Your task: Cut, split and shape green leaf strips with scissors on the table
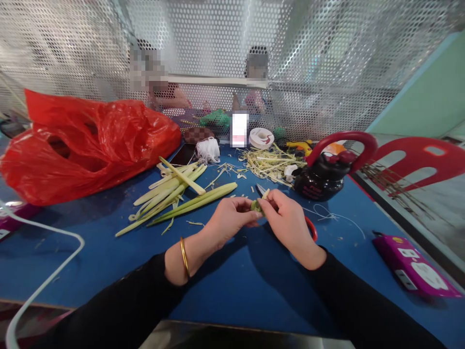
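Note:
Near the middle of the table, my left hand [232,213] and my right hand [286,220] meet, both closed, pinching a small folded piece of green leaf [256,206] between the fingertips. Beneath my right hand are scissors; their blade tip [260,189] pokes out beyond the fingers and a red handle [311,229] shows beside the wrist. Whether that hand touches them is hidden. Long pale-green leaf strips [174,189] lie in a loose pile left of my hands, and a greener strip [203,199] lies closest to my left hand.
A red plastic bag [90,140] fills the back left. Leaf scraps [269,162], a ribbon spool [261,138], white string [208,149] and a lit phone [240,130] are behind. A dark red-handled pot [319,179] and purple power strip [416,266] stand right. People [167,94] are visible beyond the perforated screen.

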A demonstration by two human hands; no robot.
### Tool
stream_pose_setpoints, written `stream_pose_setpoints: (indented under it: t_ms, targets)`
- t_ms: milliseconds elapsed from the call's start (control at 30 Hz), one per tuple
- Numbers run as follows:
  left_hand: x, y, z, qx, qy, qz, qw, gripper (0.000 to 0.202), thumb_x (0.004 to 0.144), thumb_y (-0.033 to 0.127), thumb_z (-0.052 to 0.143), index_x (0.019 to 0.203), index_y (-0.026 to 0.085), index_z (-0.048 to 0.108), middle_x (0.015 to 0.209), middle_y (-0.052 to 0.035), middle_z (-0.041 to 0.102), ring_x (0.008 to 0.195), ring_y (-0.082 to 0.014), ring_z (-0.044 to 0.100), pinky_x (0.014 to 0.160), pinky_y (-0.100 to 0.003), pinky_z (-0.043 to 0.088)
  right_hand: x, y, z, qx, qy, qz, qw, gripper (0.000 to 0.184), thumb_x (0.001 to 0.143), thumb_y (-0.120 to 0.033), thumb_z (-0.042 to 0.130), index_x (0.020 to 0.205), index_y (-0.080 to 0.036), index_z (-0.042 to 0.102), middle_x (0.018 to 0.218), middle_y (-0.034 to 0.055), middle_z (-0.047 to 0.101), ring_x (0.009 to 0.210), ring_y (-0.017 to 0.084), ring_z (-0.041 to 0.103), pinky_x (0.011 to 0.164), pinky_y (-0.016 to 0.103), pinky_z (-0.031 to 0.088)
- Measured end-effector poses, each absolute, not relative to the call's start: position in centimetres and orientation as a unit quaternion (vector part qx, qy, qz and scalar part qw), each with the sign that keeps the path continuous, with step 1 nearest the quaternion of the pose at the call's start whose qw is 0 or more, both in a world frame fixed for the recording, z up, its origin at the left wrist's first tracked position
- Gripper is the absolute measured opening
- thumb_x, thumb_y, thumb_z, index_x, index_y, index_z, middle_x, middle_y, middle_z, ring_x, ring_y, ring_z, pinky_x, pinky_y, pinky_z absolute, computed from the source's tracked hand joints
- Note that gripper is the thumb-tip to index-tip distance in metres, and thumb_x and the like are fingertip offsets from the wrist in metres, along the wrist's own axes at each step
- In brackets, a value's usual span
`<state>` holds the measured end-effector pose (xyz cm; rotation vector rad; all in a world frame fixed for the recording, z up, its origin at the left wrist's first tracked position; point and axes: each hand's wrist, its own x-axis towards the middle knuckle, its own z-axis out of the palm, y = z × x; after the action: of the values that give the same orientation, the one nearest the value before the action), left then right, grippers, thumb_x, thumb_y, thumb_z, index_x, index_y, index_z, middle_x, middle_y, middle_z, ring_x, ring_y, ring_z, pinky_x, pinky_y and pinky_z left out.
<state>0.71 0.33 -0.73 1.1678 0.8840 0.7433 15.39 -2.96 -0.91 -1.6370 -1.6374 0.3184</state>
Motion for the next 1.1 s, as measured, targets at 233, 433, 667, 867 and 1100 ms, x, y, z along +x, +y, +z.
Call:
stream_pose_setpoints:
  t_ms: [233, 433, 667, 867, 1100]
  targets:
    - [0.8, 0.0, -1.0, 0.497, 0.431, 0.324, 0.680, 0.015, 0.074, 0.017, 0.070, 0.088, 0.015, 0.073, 0.074, -0.0014, 0.071, 0.064, -0.0107, 0.066, 0.063, -0.022, 0.048, 15.3, -2.7, -1.1, -0.638, -0.614, 0.153, 0.438, 0.031, 0.085, -0.031, 0.055, 0.060, -0.022, 0.039, 0.051, -0.0079, 0.036, 0.049, 0.010, 0.034, 0.050, 0.024, 0.028]
    - [0.8, 0.2, -0.9, 0.457, 0.439, 0.311, 0.709, 0.017, 0.075, 0.016, 0.071, 0.091, 0.017, 0.074, 0.074, -0.0033, 0.074, 0.066, -0.0121, 0.069, 0.063, -0.021, 0.050, 15.2, -2.7, -1.3, -0.633, -0.614, 0.161, 0.444, 0.029, 0.084, -0.031, 0.054, 0.061, -0.022, 0.041, 0.051, -0.0077, 0.038, 0.049, 0.010, 0.035, 0.049, 0.024, 0.028]
    - [1.0, 0.0, -1.1, 0.427, 0.420, 0.356, 0.717, 0.015, 0.075, 0.014, 0.071, 0.090, 0.015, 0.075, 0.074, -0.0044, 0.074, 0.061, -0.0103, 0.068, 0.059, -0.019, 0.051, 15.2, -2.6, -1.3, -0.630, -0.596, 0.193, 0.459, 0.030, 0.085, -0.032, 0.055, 0.060, -0.022, 0.042, 0.051, -0.0067, 0.043, 0.049, 0.011, 0.040, 0.049, 0.025, 0.031]
    - [0.6, 0.7, -0.6, 0.394, 0.431, 0.389, 0.712, 0.003, 0.075, 0.014, 0.070, 0.078, 0.012, 0.071, 0.067, -0.0048, 0.072, 0.055, -0.0103, 0.064, 0.054, -0.019, 0.050, 15.7, -2.8, -0.4, -0.558, -0.536, 0.364, 0.519, 0.024, 0.084, -0.044, 0.060, 0.080, -0.021, 0.058, 0.060, -0.0032, 0.058, 0.052, 0.013, 0.053, 0.052, 0.026, 0.044]
    - [0.1, 1.2, -0.3, 0.393, 0.422, 0.381, 0.723, 0.004, 0.077, 0.014, 0.067, 0.076, 0.012, 0.070, 0.071, -0.0051, 0.072, 0.053, -0.0087, 0.063, 0.053, -0.018, 0.049, 16.4, -2.9, 0.8, -0.491, -0.568, 0.410, 0.518, 0.018, 0.074, -0.026, 0.069, 0.090, -0.019, 0.069, 0.082, 0.0021, 0.068, 0.069, 0.014, 0.059, 0.066, 0.028, 0.048]
